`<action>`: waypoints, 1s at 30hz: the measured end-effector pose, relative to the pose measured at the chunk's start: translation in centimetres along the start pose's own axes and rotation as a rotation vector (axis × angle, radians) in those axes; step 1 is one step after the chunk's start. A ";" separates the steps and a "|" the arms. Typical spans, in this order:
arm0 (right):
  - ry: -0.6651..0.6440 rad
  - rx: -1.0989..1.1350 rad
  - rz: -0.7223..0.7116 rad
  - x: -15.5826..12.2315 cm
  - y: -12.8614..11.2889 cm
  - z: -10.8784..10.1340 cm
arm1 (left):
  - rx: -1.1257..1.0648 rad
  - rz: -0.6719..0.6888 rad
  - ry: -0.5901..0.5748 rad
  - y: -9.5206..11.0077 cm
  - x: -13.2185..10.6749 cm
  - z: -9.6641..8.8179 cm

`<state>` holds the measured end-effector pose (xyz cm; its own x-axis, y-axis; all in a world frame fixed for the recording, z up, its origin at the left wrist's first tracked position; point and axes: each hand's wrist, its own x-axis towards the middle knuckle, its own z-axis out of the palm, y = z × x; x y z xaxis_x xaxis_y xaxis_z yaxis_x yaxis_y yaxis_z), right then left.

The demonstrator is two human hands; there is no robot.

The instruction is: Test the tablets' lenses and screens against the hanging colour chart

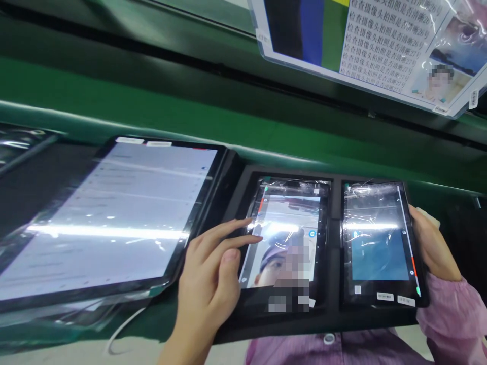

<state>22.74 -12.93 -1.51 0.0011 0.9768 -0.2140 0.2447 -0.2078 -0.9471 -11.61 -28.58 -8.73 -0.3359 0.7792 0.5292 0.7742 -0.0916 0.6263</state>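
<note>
Two small tablets lie side by side in a black tray (334,203). My left hand (211,276) has its fingers stretched out, and the fingertips touch the left edge of the left tablet (287,238), whose lit screen shows a camera picture. My right hand (433,243) grips the right edge of the right tablet (380,243), which is wrapped in clear film and tilted up a little out of its slot. Only the thumb side and knuckles of that hand show; the fingers are behind the tablet.
A large tablet (110,213) with a bright white screen lies to the left on the green bench. A laminated test chart (380,45) with text and photos hangs above at the upper right. A white cable (122,329) runs near the front edge.
</note>
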 end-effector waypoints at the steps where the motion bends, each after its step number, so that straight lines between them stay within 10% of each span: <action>1: 0.017 -0.021 0.009 -0.1 0.5 -0.1 | -0.001 -0.007 0.003 0.0 0.0 0.0; 6: 0.196 0.023 0.076 -0.4 2.5 -0.4 | -0.016 -0.043 -0.004 0.4 0.1 -0.1; 13: 0.002 0.375 -0.023 -1.3 1.9 0.3 | -0.028 -0.058 0.002 0.4 -0.1 0.0; 30: 0.074 0.327 -0.117 -1.8 1.6 0.1 | -0.030 -0.098 -0.004 0.4 0.0 0.2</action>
<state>23.01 -15.06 -2.65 0.0648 0.9936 -0.0927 -0.0764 -0.0877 -0.9932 -11.18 -28.49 -8.66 -0.4075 0.7875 0.4623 0.7214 -0.0328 0.6917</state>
